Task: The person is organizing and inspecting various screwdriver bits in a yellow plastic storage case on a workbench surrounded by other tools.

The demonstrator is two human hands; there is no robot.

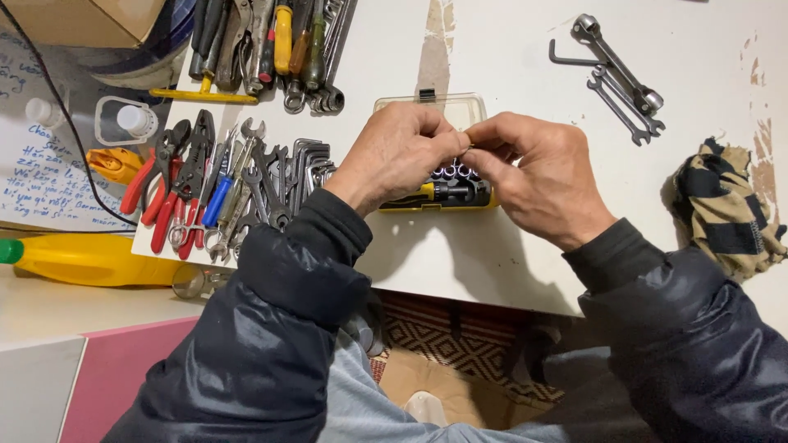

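Small metal bit (469, 148) pinched between both hands' fingers (447, 141) above tool case (435, 201)

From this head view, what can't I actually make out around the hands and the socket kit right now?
- Small part pinched where the left hand meets the right hand: hidden by the fingertips, too small to identify.
- Yellow socket case: mostly covered by both hands; contents largely unseen.
- Screwdrivers and pliers pile: cut off by the top edge.
- Yellow bottle: cut off by the left edge.
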